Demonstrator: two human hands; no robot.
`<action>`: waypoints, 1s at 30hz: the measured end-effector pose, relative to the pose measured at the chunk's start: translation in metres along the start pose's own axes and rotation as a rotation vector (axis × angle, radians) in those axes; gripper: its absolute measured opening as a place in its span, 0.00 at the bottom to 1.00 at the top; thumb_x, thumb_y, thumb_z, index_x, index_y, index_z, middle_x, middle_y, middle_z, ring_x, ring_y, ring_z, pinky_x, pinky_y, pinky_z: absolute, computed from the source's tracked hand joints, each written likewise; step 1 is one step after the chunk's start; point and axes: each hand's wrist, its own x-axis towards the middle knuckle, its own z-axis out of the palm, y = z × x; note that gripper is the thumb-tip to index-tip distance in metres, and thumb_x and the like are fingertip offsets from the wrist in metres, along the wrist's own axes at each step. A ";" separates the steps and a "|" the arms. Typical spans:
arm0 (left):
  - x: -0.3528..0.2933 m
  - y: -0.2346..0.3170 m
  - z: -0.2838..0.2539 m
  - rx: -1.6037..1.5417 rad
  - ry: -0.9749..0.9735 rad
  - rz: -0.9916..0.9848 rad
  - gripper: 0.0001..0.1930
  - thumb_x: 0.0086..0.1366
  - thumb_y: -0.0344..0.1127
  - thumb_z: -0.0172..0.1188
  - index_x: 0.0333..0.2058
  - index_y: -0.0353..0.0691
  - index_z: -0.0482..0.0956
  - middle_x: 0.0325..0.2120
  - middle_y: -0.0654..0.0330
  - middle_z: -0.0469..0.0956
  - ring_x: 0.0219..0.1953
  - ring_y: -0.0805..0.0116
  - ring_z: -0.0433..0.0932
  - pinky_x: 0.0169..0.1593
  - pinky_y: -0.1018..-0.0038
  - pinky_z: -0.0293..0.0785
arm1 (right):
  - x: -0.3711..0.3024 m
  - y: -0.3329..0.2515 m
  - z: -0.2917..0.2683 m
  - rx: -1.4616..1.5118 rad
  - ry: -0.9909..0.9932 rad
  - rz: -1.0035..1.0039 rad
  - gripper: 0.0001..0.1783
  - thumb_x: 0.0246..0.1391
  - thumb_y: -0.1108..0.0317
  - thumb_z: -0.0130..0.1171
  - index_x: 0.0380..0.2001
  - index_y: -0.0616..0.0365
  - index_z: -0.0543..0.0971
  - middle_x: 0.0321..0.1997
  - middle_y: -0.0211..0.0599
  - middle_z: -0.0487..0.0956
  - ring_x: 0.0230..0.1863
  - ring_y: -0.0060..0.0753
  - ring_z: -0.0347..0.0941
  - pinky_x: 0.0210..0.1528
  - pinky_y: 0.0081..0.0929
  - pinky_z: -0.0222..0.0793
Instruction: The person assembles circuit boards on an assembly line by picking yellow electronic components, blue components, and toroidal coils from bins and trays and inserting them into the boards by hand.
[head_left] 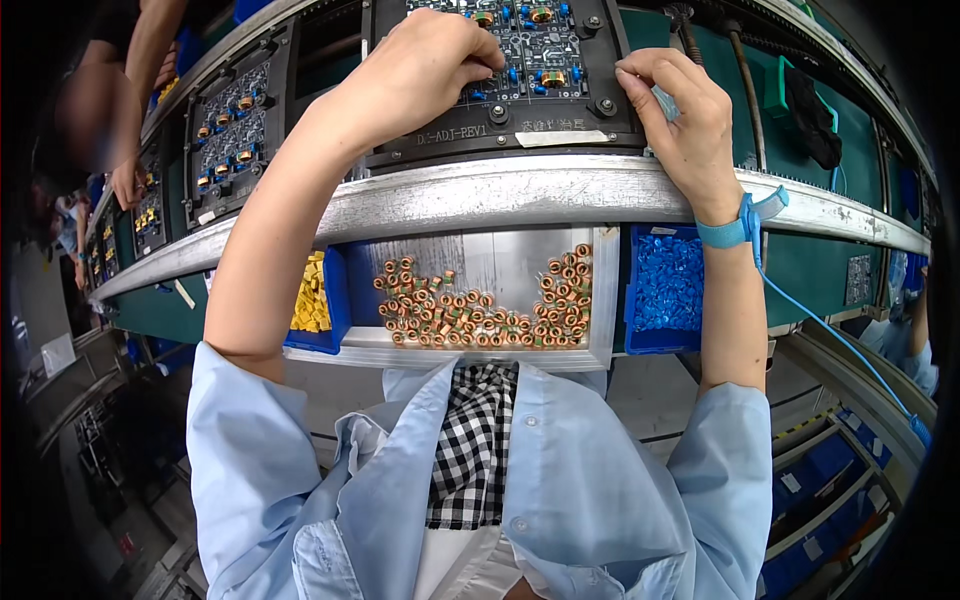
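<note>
My left hand point(428, 75) reaches over a dark circuit board point(525, 88) set in a black fixture point(610, 125). Its thumb and fingers are closed together just above the board, beside small blue parts; whatever they pinch is hidden. On the board stand copper-wound ring coils point(552, 78). My right hand point(688, 115) is at the fixture's right edge, thumb and forefinger brought together; anything between them is too small to make out. A blue wrist strap point(724, 234) with a cord circles my right wrist.
A metal rail point(500, 195) crosses before the fixture. Nearer me are a tray point(601, 310) of ring coils point(450, 318), yellow parts point(312, 295) in a blue bin and blue parts point(665, 285) in another. Another loaded fixture point(232, 130) stands left; beyond it is another person's arm point(145, 80).
</note>
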 end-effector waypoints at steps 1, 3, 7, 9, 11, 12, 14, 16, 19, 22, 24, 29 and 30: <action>0.001 -0.001 0.000 0.004 -0.005 -0.001 0.06 0.52 0.22 0.59 0.31 0.30 0.80 0.25 0.56 0.80 0.20 0.68 0.76 0.26 0.75 0.72 | 0.000 0.000 0.000 0.004 0.004 0.003 0.05 0.47 0.75 0.60 0.30 0.58 0.79 0.32 0.29 0.78 0.27 0.25 0.71 0.34 0.20 0.65; 0.006 -0.010 0.003 0.094 -0.068 -0.003 0.05 0.52 0.21 0.58 0.30 0.29 0.79 0.24 0.55 0.80 0.20 0.66 0.76 0.26 0.74 0.72 | 0.000 0.001 0.001 0.016 0.005 -0.018 0.04 0.47 0.76 0.59 0.29 0.58 0.79 0.32 0.29 0.78 0.27 0.26 0.71 0.32 0.19 0.65; 0.011 -0.014 0.004 0.191 -0.145 -0.009 0.04 0.52 0.21 0.57 0.28 0.29 0.78 0.23 0.55 0.79 0.20 0.63 0.76 0.27 0.73 0.72 | 0.000 0.005 0.003 0.024 0.006 -0.049 0.04 0.47 0.75 0.59 0.30 0.58 0.79 0.31 0.30 0.78 0.26 0.26 0.71 0.28 0.19 0.66; 0.012 -0.014 0.002 0.206 -0.163 -0.024 0.04 0.52 0.21 0.57 0.28 0.29 0.78 0.23 0.54 0.79 0.21 0.61 0.76 0.27 0.71 0.72 | -0.001 0.009 0.004 0.018 0.004 -0.074 0.05 0.47 0.73 0.60 0.30 0.59 0.79 0.30 0.31 0.78 0.24 0.27 0.71 0.26 0.19 0.66; 0.012 -0.014 0.002 0.215 -0.174 -0.033 0.04 0.52 0.21 0.57 0.28 0.29 0.77 0.23 0.54 0.79 0.21 0.60 0.76 0.28 0.71 0.73 | -0.001 0.010 0.004 0.017 0.003 -0.086 0.06 0.47 0.73 0.60 0.31 0.59 0.79 0.29 0.32 0.78 0.23 0.27 0.71 0.25 0.19 0.66; 0.012 -0.014 0.002 0.221 -0.177 -0.001 0.04 0.52 0.21 0.57 0.28 0.29 0.77 0.24 0.54 0.78 0.21 0.60 0.76 0.28 0.71 0.73 | -0.001 0.009 0.004 0.023 0.003 -0.085 0.05 0.47 0.73 0.60 0.31 0.59 0.79 0.29 0.32 0.78 0.23 0.27 0.70 0.26 0.19 0.66; 0.011 -0.015 0.003 0.235 -0.182 0.063 0.04 0.52 0.21 0.56 0.28 0.29 0.77 0.24 0.54 0.78 0.22 0.60 0.76 0.29 0.70 0.73 | 0.000 0.009 0.004 0.034 0.003 -0.084 0.05 0.47 0.73 0.60 0.30 0.60 0.79 0.29 0.33 0.78 0.23 0.28 0.70 0.26 0.19 0.66; 0.010 -0.015 0.004 0.241 -0.187 0.095 0.04 0.53 0.21 0.56 0.29 0.29 0.77 0.24 0.54 0.78 0.23 0.60 0.76 0.30 0.70 0.73 | 0.001 0.008 0.004 0.044 0.003 -0.082 0.05 0.46 0.74 0.60 0.30 0.60 0.78 0.29 0.33 0.78 0.23 0.28 0.70 0.26 0.20 0.66; 0.009 -0.015 0.006 0.284 -0.167 0.075 0.04 0.53 0.21 0.56 0.29 0.30 0.77 0.25 0.54 0.77 0.24 0.59 0.76 0.31 0.70 0.73 | 0.002 0.007 0.004 0.058 0.000 -0.078 0.04 0.46 0.75 0.59 0.29 0.61 0.78 0.28 0.34 0.77 0.23 0.29 0.70 0.26 0.21 0.66; 0.009 -0.013 0.007 0.331 -0.152 0.103 0.05 0.52 0.21 0.56 0.29 0.30 0.77 0.25 0.54 0.78 0.24 0.60 0.76 0.31 0.70 0.74 | 0.002 0.006 0.003 0.071 -0.002 -0.074 0.04 0.45 0.76 0.59 0.28 0.62 0.78 0.28 0.35 0.77 0.23 0.30 0.70 0.26 0.21 0.66; 0.009 -0.010 0.008 0.396 -0.132 0.170 0.05 0.52 0.21 0.57 0.30 0.30 0.77 0.25 0.54 0.78 0.23 0.61 0.76 0.30 0.71 0.74 | 0.003 0.005 0.003 0.079 -0.004 -0.070 0.04 0.45 0.76 0.59 0.27 0.62 0.77 0.27 0.35 0.77 0.23 0.30 0.70 0.27 0.22 0.66; 0.018 -0.023 0.011 0.481 -0.287 0.187 0.04 0.50 0.21 0.55 0.27 0.30 0.74 0.24 0.53 0.77 0.26 0.57 0.76 0.33 0.69 0.74 | 0.005 0.003 0.004 0.103 -0.012 -0.061 0.03 0.44 0.77 0.58 0.26 0.64 0.77 0.27 0.37 0.76 0.23 0.32 0.69 0.27 0.23 0.66; 0.019 -0.026 0.012 0.498 -0.342 0.181 0.03 0.49 0.21 0.55 0.26 0.30 0.73 0.24 0.52 0.77 0.27 0.55 0.76 0.35 0.68 0.74 | 0.006 0.003 0.004 0.108 -0.014 -0.059 0.03 0.44 0.78 0.58 0.26 0.64 0.77 0.27 0.37 0.76 0.23 0.32 0.69 0.27 0.23 0.66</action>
